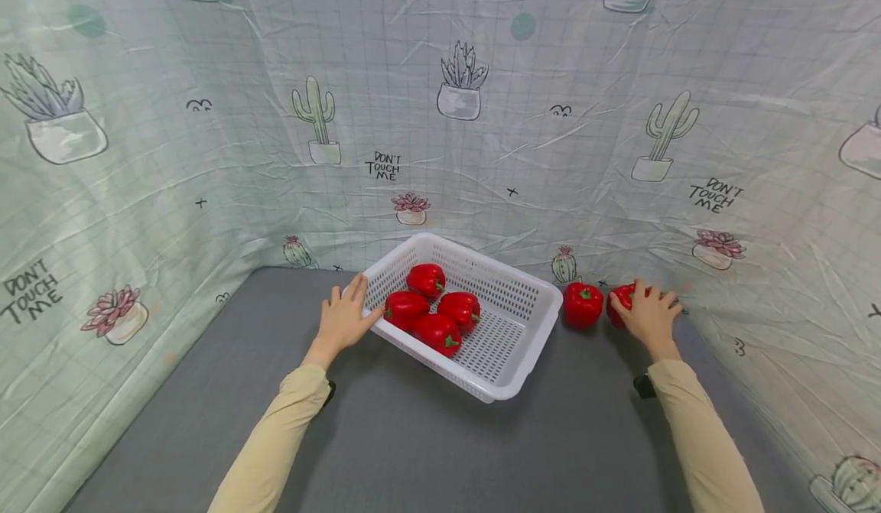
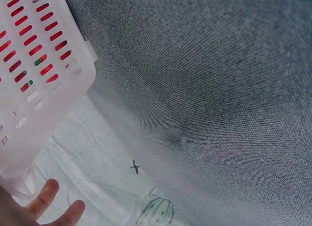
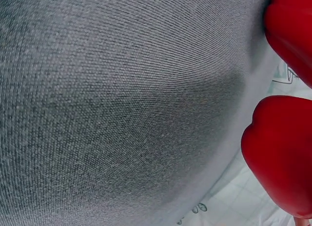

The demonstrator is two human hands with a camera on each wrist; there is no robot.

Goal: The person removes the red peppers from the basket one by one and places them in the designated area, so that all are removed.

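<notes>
A white perforated plastic basket [image 1: 492, 345] stands at an angle at the back of the table, with several red bell peppers [image 1: 437, 332] inside toward its left end. My left hand [image 1: 344, 317] rests on the basket's left rim, fingers spread along and beyond it. In the left wrist view two fingers [image 2: 45, 199] extend past the basket wall [image 2: 73, 97]. To the basket's right, my right hand [image 1: 649, 316] grips a red bell pepper [image 3: 280, 158] from above, partly hiding it. A second loose bell pepper [image 1: 582, 305] stands between that hand and the basket.
The grey cloth-covered table [image 1: 413, 452] extends in front of the basket. A pale curtain [image 1: 495, 146] printed with potted cacti encloses the back and both sides, close behind the basket and the loose peppers.
</notes>
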